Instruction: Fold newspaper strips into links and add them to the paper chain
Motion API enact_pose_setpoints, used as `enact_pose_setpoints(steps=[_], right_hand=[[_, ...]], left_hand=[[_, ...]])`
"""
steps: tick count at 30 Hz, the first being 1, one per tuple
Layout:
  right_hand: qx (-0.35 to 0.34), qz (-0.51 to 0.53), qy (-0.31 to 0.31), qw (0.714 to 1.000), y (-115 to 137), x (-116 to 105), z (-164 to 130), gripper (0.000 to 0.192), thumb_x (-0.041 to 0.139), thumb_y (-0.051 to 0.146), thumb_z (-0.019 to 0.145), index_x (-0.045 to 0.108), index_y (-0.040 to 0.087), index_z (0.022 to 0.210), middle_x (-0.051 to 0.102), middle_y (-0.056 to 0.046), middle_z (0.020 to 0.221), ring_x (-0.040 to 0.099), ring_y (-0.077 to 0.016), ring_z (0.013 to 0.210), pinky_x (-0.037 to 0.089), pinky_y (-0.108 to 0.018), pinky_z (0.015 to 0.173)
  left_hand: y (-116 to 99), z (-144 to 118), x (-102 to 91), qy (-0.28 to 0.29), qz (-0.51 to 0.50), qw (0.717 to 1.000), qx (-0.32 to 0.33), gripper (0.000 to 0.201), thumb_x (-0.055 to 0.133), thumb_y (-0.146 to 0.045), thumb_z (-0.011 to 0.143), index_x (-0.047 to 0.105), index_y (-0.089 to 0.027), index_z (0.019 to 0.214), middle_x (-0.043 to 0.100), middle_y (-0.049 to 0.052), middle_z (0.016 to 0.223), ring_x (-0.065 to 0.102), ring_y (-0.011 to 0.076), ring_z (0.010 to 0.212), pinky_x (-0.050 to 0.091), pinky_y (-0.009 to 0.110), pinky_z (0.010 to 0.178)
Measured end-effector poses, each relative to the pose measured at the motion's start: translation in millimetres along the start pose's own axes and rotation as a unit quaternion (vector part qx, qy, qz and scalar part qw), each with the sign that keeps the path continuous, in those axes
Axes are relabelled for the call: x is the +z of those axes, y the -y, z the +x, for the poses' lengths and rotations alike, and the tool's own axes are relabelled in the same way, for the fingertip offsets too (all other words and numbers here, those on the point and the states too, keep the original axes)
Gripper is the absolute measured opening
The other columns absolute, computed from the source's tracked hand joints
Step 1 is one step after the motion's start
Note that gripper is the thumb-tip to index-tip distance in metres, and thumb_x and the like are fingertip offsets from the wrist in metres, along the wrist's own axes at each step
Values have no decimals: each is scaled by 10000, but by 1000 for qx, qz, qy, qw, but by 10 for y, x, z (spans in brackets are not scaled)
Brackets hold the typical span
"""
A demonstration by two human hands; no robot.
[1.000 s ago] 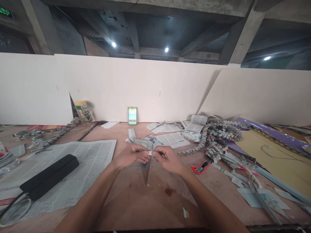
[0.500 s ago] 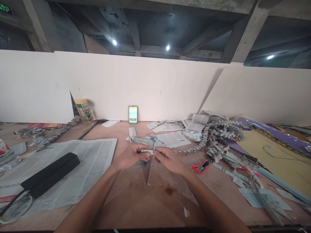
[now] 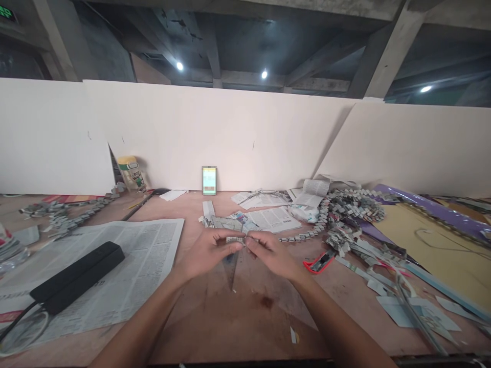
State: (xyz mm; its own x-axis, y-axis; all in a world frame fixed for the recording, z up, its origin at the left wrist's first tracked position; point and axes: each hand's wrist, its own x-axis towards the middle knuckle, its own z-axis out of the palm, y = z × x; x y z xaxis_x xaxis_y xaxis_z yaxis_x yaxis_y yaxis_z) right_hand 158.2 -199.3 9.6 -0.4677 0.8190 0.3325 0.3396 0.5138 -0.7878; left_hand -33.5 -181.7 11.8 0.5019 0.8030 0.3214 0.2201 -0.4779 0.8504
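Observation:
Between my two hands, over the middle of the table, is a small folded newspaper strip (image 3: pixel 235 239). My left hand (image 3: pixel 205 254) is closed around its left part, with the thumb below and the index finger stretched along the top. My right hand (image 3: pixel 269 251) pinches at the strip's right end, fingertips touching or nearly touching those of the left. The fingers cover much of the strip. Just beyond the hands lie loose newspaper pieces (image 3: pixel 268 220). A chain of folded paper links (image 3: pixel 303 236) runs off to the right of my right hand.
A black power adapter (image 3: pixel 79 276) rests on a newspaper sheet (image 3: pixel 153 255) at left. A lit phone (image 3: pixel 209 180) leans on the white board (image 3: pixel 172 133), with a bottle (image 3: pixel 131 174) farther left. At right are a red-edged cutter (image 3: pixel 319 261), paper scraps (image 3: pixel 418 312) and a yellow sheet (image 3: pixel 422 245).
My left fingers have straightened, with the thumb now extended toward the right fingertips. The right fingers have shifted slightly at the strip's end. The strip is less visible.

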Motion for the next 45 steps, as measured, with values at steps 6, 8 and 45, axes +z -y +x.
enact_pose_setpoints(steps=[6,8,45], right_hand=[[-23,-77,-35,996,-49,32,26,349,399,360,910,485,174,627,399,37,582,389,-104,562,301,-219,534],[-19,-94,-49,994,-84,42,35,352,408,357,903,461,176,606,389,37,573,376,-104,552,293,-220,525],[-6,111,-154,982,-102,88,58,235,576,361,828,591,199,998,462,23,676,419,-112,603,338,-236,549]], left_hand=[[66,40,9,-21,-23,999,-29,253,613,-356,789,725,-142,866,681,43,663,618,152,608,523,255,595],[80,51,-2,-22,-43,998,-37,263,628,-365,776,725,-139,868,692,49,687,630,158,631,536,264,618],[102,47,-15,-24,-197,980,-3,246,606,-345,814,693,-135,910,667,61,834,589,176,770,470,300,761]])
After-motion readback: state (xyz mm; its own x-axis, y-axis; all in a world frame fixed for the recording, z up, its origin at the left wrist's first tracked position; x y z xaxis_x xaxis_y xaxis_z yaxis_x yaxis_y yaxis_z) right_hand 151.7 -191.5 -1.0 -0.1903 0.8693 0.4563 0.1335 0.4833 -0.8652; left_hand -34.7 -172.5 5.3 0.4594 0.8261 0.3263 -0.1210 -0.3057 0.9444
